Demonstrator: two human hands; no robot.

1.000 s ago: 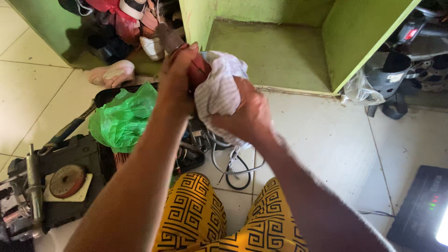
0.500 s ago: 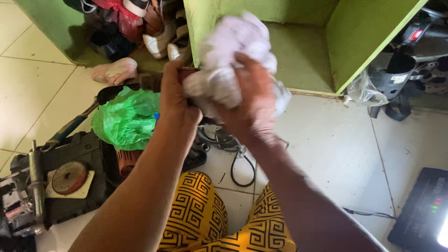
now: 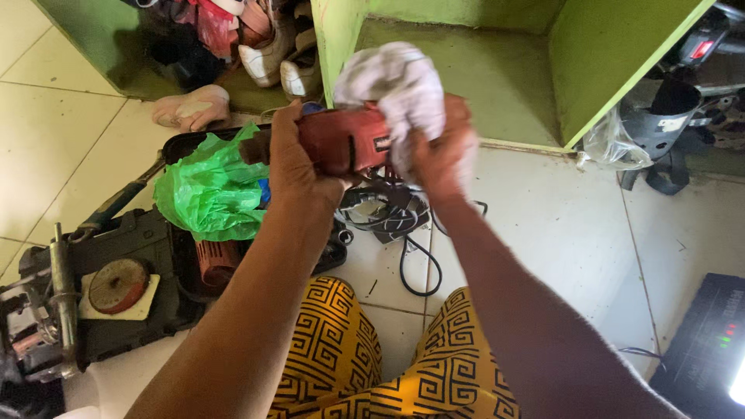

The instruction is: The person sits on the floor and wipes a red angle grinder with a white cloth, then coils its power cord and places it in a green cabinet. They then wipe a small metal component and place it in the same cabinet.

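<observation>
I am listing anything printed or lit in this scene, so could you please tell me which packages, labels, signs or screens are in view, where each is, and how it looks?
Small dark rectangular label: on the red power tool held by the left hand and right hand.
Black flat device with small lit dots: bottom right on the floor.
Crumpled green plastic bag: left of the hands, over the black tool case.
Clear plastic bag: right, beside the green shelf.

Red power tool [image 3: 341,140], white cloth [image 3: 396,81], green plastic bag [image 3: 209,190], yellow trousers [image 3: 341,357] with black geometric pattern
</observation>
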